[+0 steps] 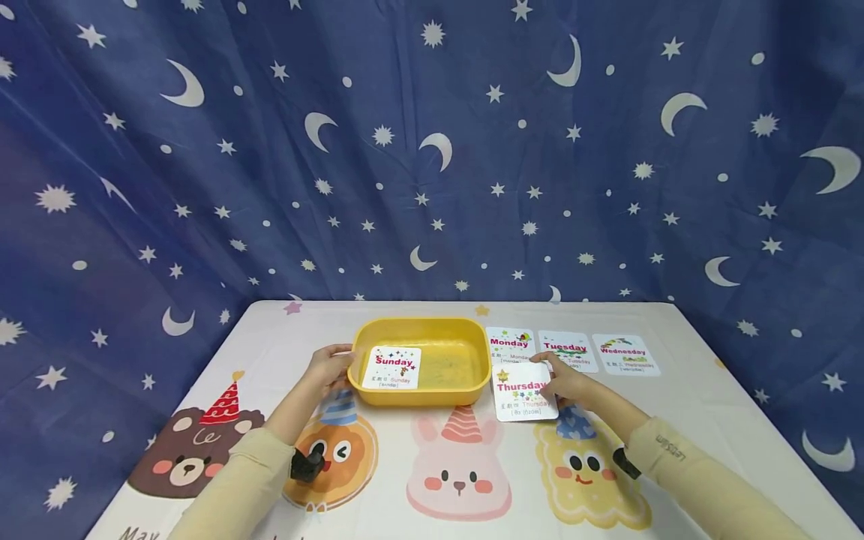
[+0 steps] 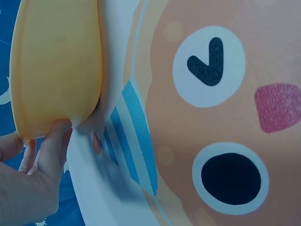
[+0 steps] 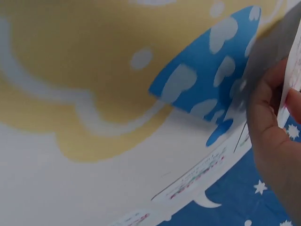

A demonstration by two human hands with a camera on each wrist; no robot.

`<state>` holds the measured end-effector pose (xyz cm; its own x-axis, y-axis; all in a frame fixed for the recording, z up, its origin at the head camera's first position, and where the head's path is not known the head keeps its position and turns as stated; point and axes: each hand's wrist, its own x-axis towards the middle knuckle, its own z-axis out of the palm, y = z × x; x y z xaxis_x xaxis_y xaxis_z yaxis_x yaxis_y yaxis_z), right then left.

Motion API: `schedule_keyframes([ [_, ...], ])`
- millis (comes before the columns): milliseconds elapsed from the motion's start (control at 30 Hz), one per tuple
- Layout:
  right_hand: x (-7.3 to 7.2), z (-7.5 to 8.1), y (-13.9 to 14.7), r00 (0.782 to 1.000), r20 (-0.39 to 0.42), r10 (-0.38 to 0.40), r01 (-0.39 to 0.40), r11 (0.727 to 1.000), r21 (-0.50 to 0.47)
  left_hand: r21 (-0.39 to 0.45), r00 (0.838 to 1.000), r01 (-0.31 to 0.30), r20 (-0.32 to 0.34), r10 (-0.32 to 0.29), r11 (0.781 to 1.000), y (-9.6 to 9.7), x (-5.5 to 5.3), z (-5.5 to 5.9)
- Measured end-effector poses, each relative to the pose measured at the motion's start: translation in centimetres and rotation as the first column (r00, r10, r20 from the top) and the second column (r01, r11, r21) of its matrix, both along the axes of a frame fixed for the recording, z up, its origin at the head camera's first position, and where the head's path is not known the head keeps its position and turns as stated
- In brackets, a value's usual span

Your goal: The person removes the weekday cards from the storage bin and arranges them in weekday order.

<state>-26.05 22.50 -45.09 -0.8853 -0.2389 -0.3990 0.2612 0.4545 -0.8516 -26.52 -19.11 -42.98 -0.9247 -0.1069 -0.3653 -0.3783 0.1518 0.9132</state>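
Note:
My left hand (image 1: 329, 366) holds the left end of a yellow plastic basin (image 1: 421, 397), thumb and fingers at its rim; the left wrist view shows the basin's outer wall (image 2: 59, 61). Inside, toward the left, lies a white Sunday card (image 1: 394, 367). Just right of the basin, my right hand (image 1: 565, 379) pinches the Thursday card (image 1: 516, 409) by its right side. That card is raised over the table and overlaps the lower edge of the Monday card (image 1: 508, 343). In the right wrist view, the pinched card (image 3: 295, 70) appears nearly edge-on between thumb and fingers.
The Tuesday card (image 1: 570, 346) and Wednesday card (image 1: 625, 355) lie in a row to the right of Monday. A white tablecloth (image 1: 702, 450) printed with cartoon faces covers the table. A dark blue curtain (image 1: 472, 247) with moons and stars stands behind it.

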Motion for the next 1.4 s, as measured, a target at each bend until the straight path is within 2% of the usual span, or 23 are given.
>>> schedule_keyframes([
  [133, 0.2, -0.7, -0.7, 0.999, 0.037, -0.010, 0.010, 1.000, 0.010, -0.010, 1.000, 0.008, 0.012, -0.008, 1.000, 0.1, 0.2, -0.2],
  [200, 0.4, -0.7, -1.1, 1.000, 0.019, -0.012, 0.011, 0.999, 0.043, -0.010, 1.000, 0.008, 0.006, -0.008, 1.000, 0.2, 0.2, -0.2],
  [300, 0.7, -0.3, -1.7, 0.998, -0.057, 0.000, 0.008, 0.991, 0.133, -0.014, 1.000, 0.004, -0.016, -0.004, 1.000, 0.2, 0.2, -0.2],
  [400, 0.9, 0.0, -2.2, 0.990, -0.138, 0.022, 0.014, 0.967, 0.254, -0.032, 0.999, 0.004, -0.039, -0.005, 0.999, 0.3, 0.2, -0.1],
  [533, 1.0, -0.1, -2.5, 0.981, -0.190, 0.024, 0.043, 0.939, 0.342, -0.063, 0.999, 0.006, -0.052, -0.009, 0.998, 0.4, 0.2, 0.1],
  [700, 1.0, -0.5, -2.6, 0.969, -0.243, 0.054, 0.048, 0.918, 0.394, -0.075, 0.998, 0.005, -0.062, -0.010, 0.997, 0.5, 0.2, 0.2],
  [800, 0.8, -0.7, -2.7, 0.958, -0.276, 0.081, 0.052, 0.896, 0.442, -0.086, 0.998, 0.001, -0.067, -0.006, 0.996, 0.5, 0.2, 0.2],
  [1100, 0.7, -0.6, -3.1, 0.948, -0.287, 0.139, 0.040, 0.841, 0.540, -0.100, 0.998, 0.005, -0.070, -0.012, 0.995, 0.3, 0.3, 0.4],
  [1200, 0.9, -0.4, -3.3, 0.937, -0.308, 0.165, 0.045, 0.818, 0.574, -0.100, 0.998, 0.017, -0.055, -0.023, 0.995, 0.1, 0.2, 0.4],
  [1300, 1.0, -0.4, -3.4, 0.930, -0.322, 0.179, 0.048, 0.807, 0.588, -0.091, 0.999, 0.026, -0.038, -0.029, 0.996, 0.0, 0.2, 0.3],
  [1400, 1.1, -0.3, -3.2, 0.927, -0.325, 0.189, 0.036, 0.816, 0.577, -0.076, 0.999, 0.035, -0.033, -0.037, 0.996, -0.1, 0.2, 0.2],
])
